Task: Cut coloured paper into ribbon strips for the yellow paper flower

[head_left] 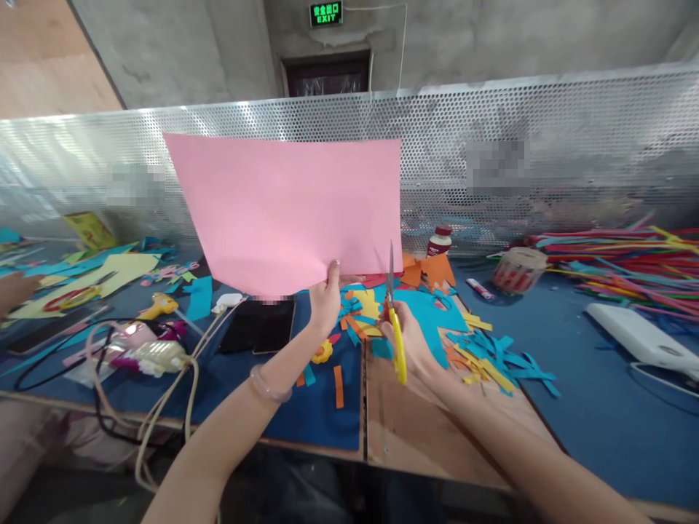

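One sheet (295,207), twelve o'clock, pinched by left hand (326,302); right hand (417,340) grips scissors (400,348) at the sheet's four o'clock. Apparent step: cutting; next move needs steady tension.

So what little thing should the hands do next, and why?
Maybe bring the scissors to the pink paper: the left hand holds its bottom edge, and the right hand has them pointing up near the paper's lower right corner.

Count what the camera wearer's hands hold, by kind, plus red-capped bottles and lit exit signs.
Pink sheet, in the left hand: 1
Scissors, in the right hand: 1
Red-capped bottle: 1
Lit exit sign: 1
Total: 4
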The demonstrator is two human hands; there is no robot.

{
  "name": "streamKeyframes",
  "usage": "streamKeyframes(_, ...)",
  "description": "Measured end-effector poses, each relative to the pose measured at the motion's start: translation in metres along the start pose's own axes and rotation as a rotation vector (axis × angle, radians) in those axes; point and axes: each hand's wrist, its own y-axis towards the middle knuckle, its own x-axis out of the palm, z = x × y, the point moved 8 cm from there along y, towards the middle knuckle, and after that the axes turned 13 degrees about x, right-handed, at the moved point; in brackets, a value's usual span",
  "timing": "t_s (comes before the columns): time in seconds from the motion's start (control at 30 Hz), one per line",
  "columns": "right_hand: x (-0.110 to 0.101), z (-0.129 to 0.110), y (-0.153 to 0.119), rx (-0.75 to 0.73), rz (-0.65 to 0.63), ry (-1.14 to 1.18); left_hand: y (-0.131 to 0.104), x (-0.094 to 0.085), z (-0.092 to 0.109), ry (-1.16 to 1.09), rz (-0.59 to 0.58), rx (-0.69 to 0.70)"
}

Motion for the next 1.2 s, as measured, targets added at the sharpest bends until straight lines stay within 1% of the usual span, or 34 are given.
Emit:
streamKeyframes(0.23, -0.0006, 0.0014, 0.0012, 0.009, 0.004, -0.02, -0.0022, 0.0005, 0.0028, 0.032, -0.02, 0.01)
streamKeyframes(0.47, -0.0013, -0.0029, -0.0016, 0.004, 0.016, 0.006, -0.0025, -0.0009, 0.0028, 0.051, -0.024, 0.027)
streamKeyframes(0.63, -0.0001, -0.002, -0.0029, -0.002, 0.015, 0.019, -0.0032, -0.0011, 0.0024, 0.043, -0.009, 0.014)
streamKeyframes(0.8, 0.0001, -0.0003, -0.0026, 0.007, 0.011, -0.005, -0.0038, -0.0013, 0.0053, 0.051, -0.009, 0.033)
streamKeyframes(1.03, -0.0009, -0.004, -0.0046, 0.001, 0.023, -0.037, -0.0045, -0.0035, 0.0065, 0.072, 0.0, 0.031)
streamKeyframes(1.2, -0.0014, -0.0014, -0.0028, -0.006, 0.028, -0.048, -0.0044, -0.0018, 0.0044, 0.059, -0.023, 0.034)
